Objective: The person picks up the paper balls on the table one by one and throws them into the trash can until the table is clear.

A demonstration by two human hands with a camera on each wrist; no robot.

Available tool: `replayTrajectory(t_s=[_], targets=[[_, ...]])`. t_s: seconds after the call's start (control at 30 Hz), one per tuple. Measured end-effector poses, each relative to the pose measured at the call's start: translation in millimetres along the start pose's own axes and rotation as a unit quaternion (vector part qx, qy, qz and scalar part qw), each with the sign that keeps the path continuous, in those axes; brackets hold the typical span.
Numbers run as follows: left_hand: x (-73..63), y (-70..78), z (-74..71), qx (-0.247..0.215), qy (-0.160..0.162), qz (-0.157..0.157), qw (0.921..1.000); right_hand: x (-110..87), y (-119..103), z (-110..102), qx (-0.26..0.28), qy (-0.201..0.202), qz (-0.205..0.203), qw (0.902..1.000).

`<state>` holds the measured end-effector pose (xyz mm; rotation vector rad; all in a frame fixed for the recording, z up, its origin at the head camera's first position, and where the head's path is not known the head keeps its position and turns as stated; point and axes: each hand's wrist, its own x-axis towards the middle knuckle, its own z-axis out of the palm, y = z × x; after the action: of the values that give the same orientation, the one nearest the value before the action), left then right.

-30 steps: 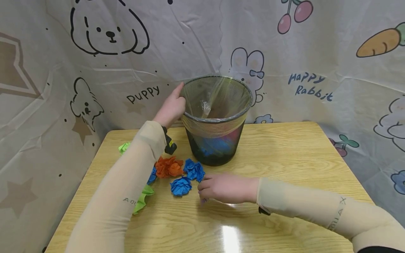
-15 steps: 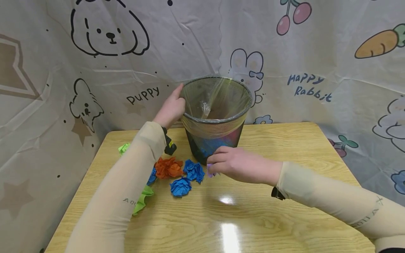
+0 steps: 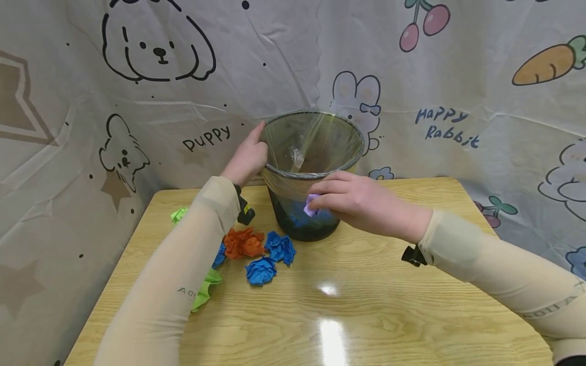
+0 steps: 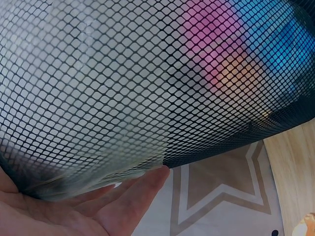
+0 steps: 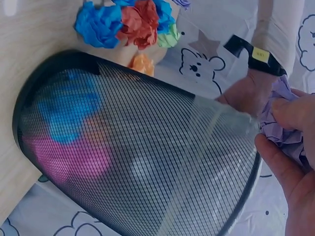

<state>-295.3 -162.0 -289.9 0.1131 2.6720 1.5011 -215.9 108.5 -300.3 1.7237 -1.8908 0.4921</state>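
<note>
My right hand (image 3: 366,203) pinches a crumpled purple paper ball (image 3: 312,205) in front of the bin, just below its rim. The paper ball (image 5: 281,115) shows between thumb and fingers in the right wrist view. A black mesh trash bin (image 3: 302,223), lined with a clear plastic bag, stands at the back of the table. At the left side of its rim, my left hand (image 3: 247,157) holds it. Fingers (image 4: 142,196) lie against the outside of the mesh in the left wrist view. Blue and pink paper (image 5: 74,162) shows inside the bin.
Crumpled paper balls lie on the wooden table (image 3: 389,315), left of the bin: orange (image 3: 244,242), blue (image 3: 261,270) and green (image 3: 208,290), some partly behind the left forearm. A patterned cloth (image 3: 480,91) hangs behind and beside the table.
My right hand has lifted the purple paper ball from the table near the blue ones, up and to the right, toward the bin's rim. The left hand has stayed at the rim.
</note>
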Motion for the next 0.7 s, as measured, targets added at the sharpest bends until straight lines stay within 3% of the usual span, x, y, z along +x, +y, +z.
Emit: replayTrajectory(t_s=[0.37, 0.7], targets=[[-0.6, 0.3, -0.5, 0.001, -0.003, 0.006, 1.0000, 9.6, 15.3, -22.1, 0.004, 0.026, 0.053, 0.9983], [-1.6, 2.0, -1.0, 0.009, 0.003, 0.002, 1.0000, 14.1, 47.4, -32.8, -0.013, 0.049, 0.152, 0.9871]])
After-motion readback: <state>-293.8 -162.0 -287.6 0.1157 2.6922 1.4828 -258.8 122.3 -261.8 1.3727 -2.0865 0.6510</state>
